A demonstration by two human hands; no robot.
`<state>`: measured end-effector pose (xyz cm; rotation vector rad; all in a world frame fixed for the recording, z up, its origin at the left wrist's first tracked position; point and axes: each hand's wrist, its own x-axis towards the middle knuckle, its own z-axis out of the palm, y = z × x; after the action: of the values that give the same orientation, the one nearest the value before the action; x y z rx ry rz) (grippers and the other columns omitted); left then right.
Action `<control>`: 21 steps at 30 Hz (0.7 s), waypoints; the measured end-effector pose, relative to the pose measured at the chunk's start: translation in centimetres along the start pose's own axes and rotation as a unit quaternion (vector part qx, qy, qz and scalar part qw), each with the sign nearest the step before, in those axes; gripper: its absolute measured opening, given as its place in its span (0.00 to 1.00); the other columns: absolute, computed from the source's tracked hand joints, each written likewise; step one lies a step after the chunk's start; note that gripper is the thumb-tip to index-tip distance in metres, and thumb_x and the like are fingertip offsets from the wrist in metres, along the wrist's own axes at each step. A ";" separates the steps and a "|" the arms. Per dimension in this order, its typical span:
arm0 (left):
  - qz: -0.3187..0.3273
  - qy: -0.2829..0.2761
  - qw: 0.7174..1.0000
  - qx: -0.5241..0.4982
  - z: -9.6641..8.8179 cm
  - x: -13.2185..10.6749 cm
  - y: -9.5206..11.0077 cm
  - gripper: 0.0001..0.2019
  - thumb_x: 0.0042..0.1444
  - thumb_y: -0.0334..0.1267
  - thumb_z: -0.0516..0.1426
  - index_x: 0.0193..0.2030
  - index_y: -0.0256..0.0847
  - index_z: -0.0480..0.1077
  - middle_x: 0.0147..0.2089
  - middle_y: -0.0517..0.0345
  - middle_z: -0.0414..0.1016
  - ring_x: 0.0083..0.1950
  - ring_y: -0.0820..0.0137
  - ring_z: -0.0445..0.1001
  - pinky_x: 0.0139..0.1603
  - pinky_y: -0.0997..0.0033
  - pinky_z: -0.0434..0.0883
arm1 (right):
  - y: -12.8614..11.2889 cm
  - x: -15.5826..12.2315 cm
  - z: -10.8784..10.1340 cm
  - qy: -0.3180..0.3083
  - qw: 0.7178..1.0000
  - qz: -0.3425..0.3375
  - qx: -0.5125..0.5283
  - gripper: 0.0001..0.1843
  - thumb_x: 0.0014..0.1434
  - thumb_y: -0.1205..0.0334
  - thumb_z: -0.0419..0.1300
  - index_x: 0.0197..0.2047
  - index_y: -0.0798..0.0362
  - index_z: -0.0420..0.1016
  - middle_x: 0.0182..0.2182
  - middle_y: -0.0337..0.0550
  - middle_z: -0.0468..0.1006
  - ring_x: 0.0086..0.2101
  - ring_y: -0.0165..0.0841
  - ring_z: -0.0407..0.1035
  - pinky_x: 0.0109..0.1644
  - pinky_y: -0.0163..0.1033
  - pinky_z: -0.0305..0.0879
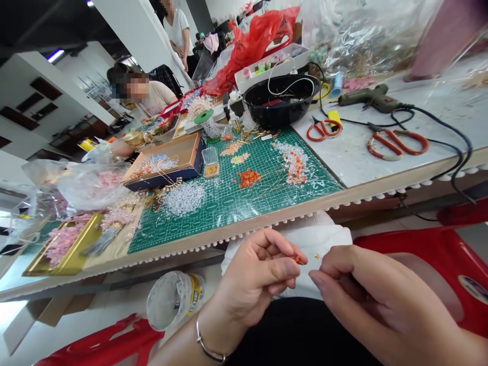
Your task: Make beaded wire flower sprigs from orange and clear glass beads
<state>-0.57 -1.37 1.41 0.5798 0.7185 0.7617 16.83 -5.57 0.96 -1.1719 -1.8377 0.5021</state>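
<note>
In front of the table edge, my left hand (259,277) pinches a small orange-red bead piece (298,260) between thumb and fingertips. Just to its right is my right hand (381,300), its thumb and forefinger pressed together; whatever they hold is too fine or hidden to make out. A tiny gold piece (317,256) shows between the two hands, over white cloth (335,236); I cannot tell whether it lies there or hangs. On the green cutting mat (229,213) are a pile of orange beads (249,178), clear beads (183,198) and a mixed orange-and-clear heap (295,165).
Red-handled scissors (396,144), smaller scissors (324,129) and a glue gun (371,98) lie right. A black bowl (274,117) stands behind the mat; a box (168,175) and gold tray (82,254) are left. A bucket (171,300) stands below. Two people are beyond.
</note>
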 end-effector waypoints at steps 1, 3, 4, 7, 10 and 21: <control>0.008 0.003 1.000 0.016 0.0 -0.1 -0.1 0.11 0.45 0.28 0.72 0.32 0.37 0.75 0.33 0.57 0.80 0.23 0.82 0.71 0.19 0.87 0.58 | 0.1 -0.1 0.1 -0.011 1.000 0.017 0.024 0.12 0.67 0.65 0.55 0.30 0.49 0.66 0.19 0.31 0.67 0.17 0.25 0.60 0.20 0.29 0.58; 0.036 0.000 0.998 0.058 -0.1 -0.4 0.0 0.11 0.45 0.30 0.73 0.32 0.38 0.76 0.34 0.58 0.81 0.27 0.80 0.74 0.24 0.85 0.65 | 0.2 -0.3 0.3 -0.028 0.994 0.062 0.084 0.12 0.68 0.62 0.54 0.31 0.49 0.68 0.20 0.32 0.69 0.19 0.26 0.62 0.21 0.28 0.60; 0.056 -0.008 0.995 0.085 -0.2 -0.5 0.1 0.09 0.47 0.31 0.72 0.32 0.39 0.78 0.35 0.58 0.81 0.29 0.79 0.75 0.28 0.83 0.69 | 0.3 -0.3 0.3 -0.035 0.989 0.086 0.114 0.12 0.69 0.61 0.54 0.31 0.48 0.69 0.20 0.32 0.69 0.19 0.26 0.62 0.20 0.28 0.60; 0.133 -0.014 0.964 0.231 -0.2 -0.9 0.9 0.02 0.54 0.33 0.68 0.34 0.42 0.81 0.40 0.58 0.83 0.36 0.76 0.77 0.37 0.78 0.73 | 0.5 -0.4 0.4 -0.057 0.966 0.163 0.190 0.13 0.68 0.55 0.55 0.32 0.48 0.71 0.21 0.34 0.71 0.21 0.28 0.65 0.22 0.29 0.64; 0.238 0.014 0.871 0.429 0.2 -1.4 2.0 0.04 0.58 0.31 0.65 0.36 0.44 0.82 0.43 0.57 0.82 0.43 0.72 0.78 0.45 0.74 0.73 | 0.8 -0.2 0.5 -0.100 0.935 0.221 0.258 0.14 0.68 0.48 0.55 0.39 0.47 0.74 0.28 0.39 0.78 0.30 0.33 0.73 0.29 0.32 0.70; 0.311 0.055 0.658 0.683 -3.2 1.8 8.2 0.07 0.65 0.41 0.58 0.41 0.46 0.78 0.46 0.59 0.82 0.47 0.70 0.79 0.46 0.72 0.74 | 2.2 -0.8 3.0 -0.055 0.931 0.281 0.225 0.18 0.66 0.50 0.55 0.26 0.47 0.64 0.19 0.33 0.65 0.21 0.29 0.58 0.23 0.32 0.57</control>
<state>-5.46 5.56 4.49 2.2862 1.1806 0.7637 15.66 -4.91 -2.59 -1.3474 -1.3430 1.2636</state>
